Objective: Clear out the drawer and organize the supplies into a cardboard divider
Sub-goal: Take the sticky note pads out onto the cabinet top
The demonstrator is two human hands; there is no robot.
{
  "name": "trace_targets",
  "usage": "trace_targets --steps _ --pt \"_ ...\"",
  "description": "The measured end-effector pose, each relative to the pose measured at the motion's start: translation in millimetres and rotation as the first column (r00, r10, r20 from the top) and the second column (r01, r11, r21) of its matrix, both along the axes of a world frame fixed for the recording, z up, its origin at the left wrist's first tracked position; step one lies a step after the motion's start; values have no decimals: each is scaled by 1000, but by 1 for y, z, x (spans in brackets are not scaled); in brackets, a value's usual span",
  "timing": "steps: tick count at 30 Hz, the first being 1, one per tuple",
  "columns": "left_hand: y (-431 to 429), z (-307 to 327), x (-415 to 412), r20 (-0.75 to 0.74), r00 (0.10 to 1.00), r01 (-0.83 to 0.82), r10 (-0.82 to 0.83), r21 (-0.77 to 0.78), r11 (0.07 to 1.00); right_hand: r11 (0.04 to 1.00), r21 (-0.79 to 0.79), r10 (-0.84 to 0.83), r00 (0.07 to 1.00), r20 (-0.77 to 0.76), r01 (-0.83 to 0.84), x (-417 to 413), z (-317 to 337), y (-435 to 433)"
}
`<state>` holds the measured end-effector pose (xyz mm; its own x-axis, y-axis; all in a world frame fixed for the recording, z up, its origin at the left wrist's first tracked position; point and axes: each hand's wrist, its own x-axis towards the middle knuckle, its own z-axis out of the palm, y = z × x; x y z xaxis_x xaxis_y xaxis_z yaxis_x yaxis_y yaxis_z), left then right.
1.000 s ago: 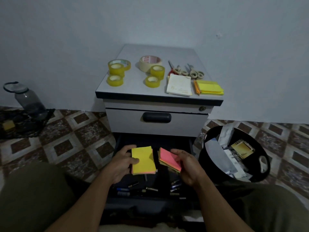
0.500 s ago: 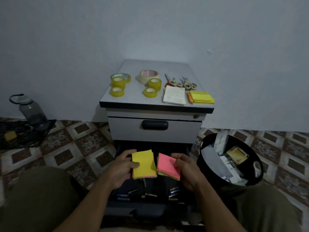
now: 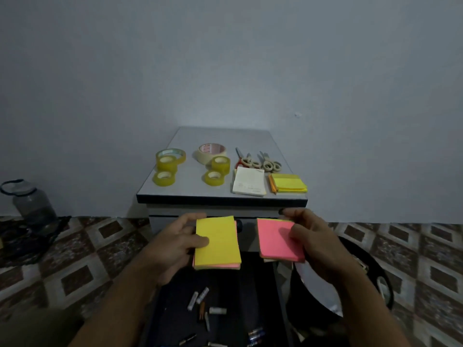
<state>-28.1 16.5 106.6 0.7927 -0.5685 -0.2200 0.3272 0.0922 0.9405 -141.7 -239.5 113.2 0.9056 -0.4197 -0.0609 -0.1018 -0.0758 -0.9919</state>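
Now the left hand (image 3: 172, 242) grips a yellow-topped sticky-note pad (image 3: 217, 242) and the right hand (image 3: 317, 240) pinches a pink-topped sticky-note pad (image 3: 278, 240), both above the open drawer (image 3: 225, 309).

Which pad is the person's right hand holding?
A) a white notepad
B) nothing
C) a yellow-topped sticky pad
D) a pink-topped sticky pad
D: the right hand has its grip on the pink-topped sticky pad, while the left hand holds the yellow-topped sticky pad.
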Motion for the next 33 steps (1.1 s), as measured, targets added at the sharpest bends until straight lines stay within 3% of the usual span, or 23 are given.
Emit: trace_targets --steps 7,14,19,24,28,30,33 --pt "-75 77 48 200 980 -32 16 75 997 985 -103 -130 987 94 140 45 71 -66" --pt "-147 94 104 255 967 -65 -24 334 940 975 -212 -71 997 -31 63 109 83 -113" --pt "-162 95 117 345 923 -68 -171 584 809 957 -290 -17 994 -112 -17 131 73 -118" --pt "-168 102 107 585 715 -267 -383 735 624 904 -427 -18 994 -109 -31 136 65 -118" --pt "-171 102 101 589 653 -348 -476 792 502 856 -517 -28 994 -103 -29 136 67 -113" --pt "-169 101 98 589 632 -363 -504 799 479 824 -566 -40 994 -105 -26 133 66 -111" --pt "-162 96 94 569 604 -329 -558 816 476 863 -503 5 995 -102 -56 125 60 -111"
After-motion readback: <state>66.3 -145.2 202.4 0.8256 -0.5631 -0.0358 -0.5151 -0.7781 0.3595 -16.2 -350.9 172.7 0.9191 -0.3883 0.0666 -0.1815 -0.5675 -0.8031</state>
